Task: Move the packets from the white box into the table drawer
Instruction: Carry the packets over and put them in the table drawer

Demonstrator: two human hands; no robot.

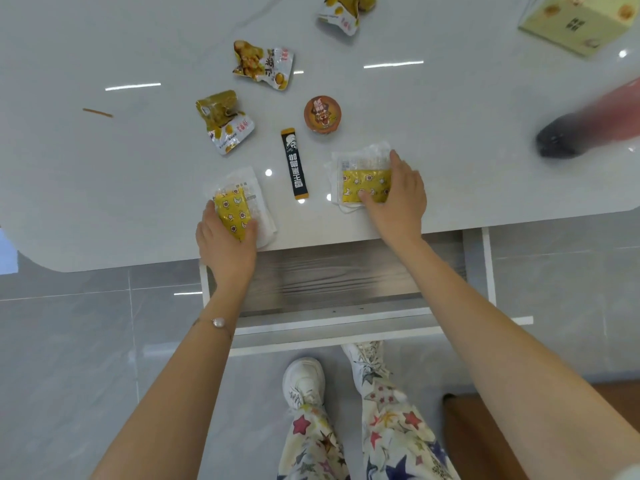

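Note:
Two yellow patterned packets in clear wrapping lie near the white table's front edge. My left hand (225, 237) grips the left packet (239, 202), fingers curled round its near end. My right hand (398, 195) grips the right packet (363, 178), thumb on its near edge and fingers along its right side. Below the table edge the drawer (329, 282) stands pulled out, its grey wood-grain bottom bare. A pale green-white box (575, 22) sits at the far right corner of the table.
Between my hands lies a black stick sachet (294, 164). Behind it are a small round brown cup (322, 114) and three yellow-silver snack packets (225, 121) (265, 64) (346, 12). A blurred dark and pink object (585, 126) shows at the right. My feet stand below the drawer.

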